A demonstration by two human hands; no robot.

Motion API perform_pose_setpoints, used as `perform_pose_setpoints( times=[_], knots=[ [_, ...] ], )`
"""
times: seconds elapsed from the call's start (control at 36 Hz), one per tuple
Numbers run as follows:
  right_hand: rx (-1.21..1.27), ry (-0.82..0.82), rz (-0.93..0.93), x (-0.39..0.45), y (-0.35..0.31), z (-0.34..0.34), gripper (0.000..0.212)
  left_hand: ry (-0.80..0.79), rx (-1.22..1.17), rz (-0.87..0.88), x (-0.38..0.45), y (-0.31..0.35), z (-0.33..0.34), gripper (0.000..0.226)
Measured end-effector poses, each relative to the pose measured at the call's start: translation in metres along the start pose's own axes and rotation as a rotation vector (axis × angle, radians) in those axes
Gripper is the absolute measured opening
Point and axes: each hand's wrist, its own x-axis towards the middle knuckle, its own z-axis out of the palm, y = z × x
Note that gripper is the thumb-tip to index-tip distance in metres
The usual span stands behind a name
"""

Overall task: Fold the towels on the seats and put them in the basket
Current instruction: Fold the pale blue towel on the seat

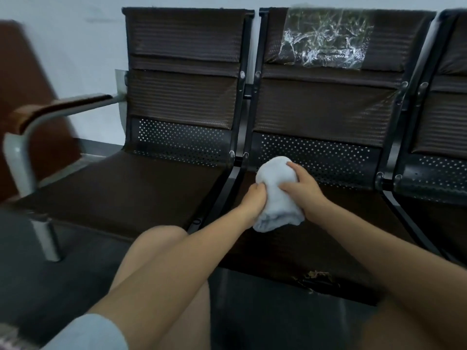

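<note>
A view from a person's head looks down at a row of dark brown seats against a pale wall. At the far left, a blurred reddish-brown shape fills the edge of the view, and in front of it a grey metal armrest [50,109] with a brown top curves down to a leg on the dark floor. Next comes the left seat [121,188], with a padded back, a band of punched metal low on the back, and a bare cushion. Below it, near the bottom of the view, a bare knee [161,238] shows, and a pale blue sleeve [88,332] sits at the bottom left corner. The left hand [252,200] reaches forward over the gap between the two seats, its fingers curled into the left side of a white towel [276,195]. The towel is bunched into a rounded, partly folded bundle and is over the front half of the middle seat [328,223], near that seat's left edge; whether it rests on the cushion or is lifted off cannot be told. The right hand [300,183] grips the towel's right side, fingers spread over the top and thumb across the front. On the middle seat's back, crinkled clear plastic [326,36] is stuck high up. The front edge of this cushion is torn. At the far right, part of a third seat [442,137] shows.
</note>
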Motion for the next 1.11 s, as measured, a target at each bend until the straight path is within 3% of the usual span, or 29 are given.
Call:
perform_pose_setpoints(
  times=[0.11,0.22,0.33,0.42,0.67,0.92,1.11],
  knots=[
    [0.024,-0.02,-0.023,0.009,-0.047,-0.003,0.054,0.088,-0.1,0.089,-0.048,0.05,-0.017,0.049],
    [0.035,-0.038,-0.064,0.017,-0.082,0.01,0.046,0.276,-0.041,0.209,-0.064,0.082,-0.04,0.034],
    [0.043,-0.046,-0.084,0.028,-0.095,0.039,0.044,0.377,-0.086,0.188,-0.065,0.088,-0.07,0.035],
    [0.059,-0.099,-0.067,0.034,-0.103,0.069,0.044,0.467,0.009,0.186,-0.066,0.084,-0.1,0.031],
    [-0.003,-0.486,-0.079,0.028,-0.12,0.181,0.047,0.733,0.093,0.097,-0.098,0.043,-0.203,0.035],
    [-0.129,-0.83,-0.187,-0.024,-0.136,0.267,0.036,0.858,0.258,-0.11,-0.161,-0.018,-0.28,0.023],
    [-0.22,-0.942,-0.324,-0.075,-0.149,0.311,0.035,0.969,-0.145,-0.192,-0.212,-0.078,-0.319,0.018]
  ],
)
